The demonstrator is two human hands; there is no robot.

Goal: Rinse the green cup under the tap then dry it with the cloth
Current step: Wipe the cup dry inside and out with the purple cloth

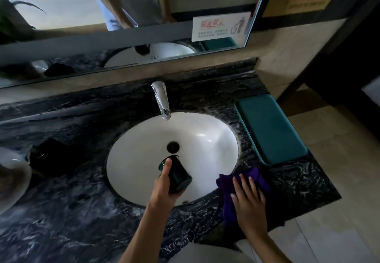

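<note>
Both hands are low and close: the left hand (164,182) is wrapped around the green cup (176,173) over the white sink (205,139), and the right hand (249,199) lies flat with fingers spread on the purple cloth (255,177), not gripping it. That cup is tipped on its side, its long way running from the left fingers toward the cloth, so the cloth is just beside it and the right hand is nearer to the cloth. Past the hands stands the tap (162,102), with no water seen, on a dark marble worktop (72,211) in a dim washroom.
</note>
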